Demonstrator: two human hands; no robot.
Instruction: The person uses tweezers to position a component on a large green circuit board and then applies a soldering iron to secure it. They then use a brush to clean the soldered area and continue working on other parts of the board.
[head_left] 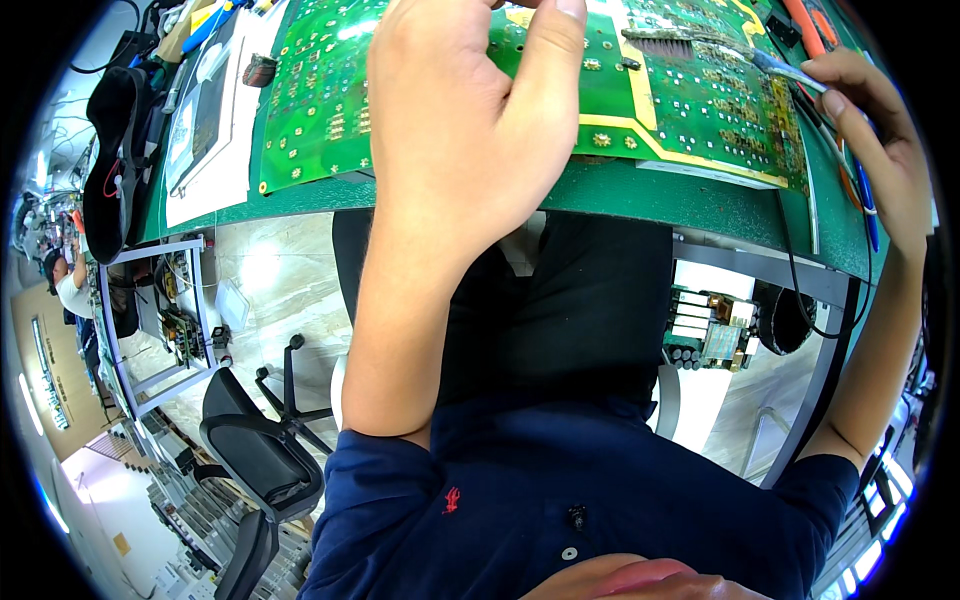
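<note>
A large green circuit board [320, 100] with yellow tracks and many solder joints lies on the green-topped bench [600, 185]. My left hand [470, 125] is over its middle, thumb stretched upward; the other fingers run off the upper edge, so their grip is hidden. At the right, my right hand [875, 130] pinches the pale handle of a brush [665, 46] between thumb and fingers. The brush's dark bristles rest over the board's upper right part; whether they touch it I cannot tell.
White papers [205, 140] and a black case [112, 165] lie left of the board. An orange-handled tool [803, 22], a blue pen [865, 200] and cables are at the right. Below stand an office chair [262, 445] and, under the bench, an electronic assembly [712, 330].
</note>
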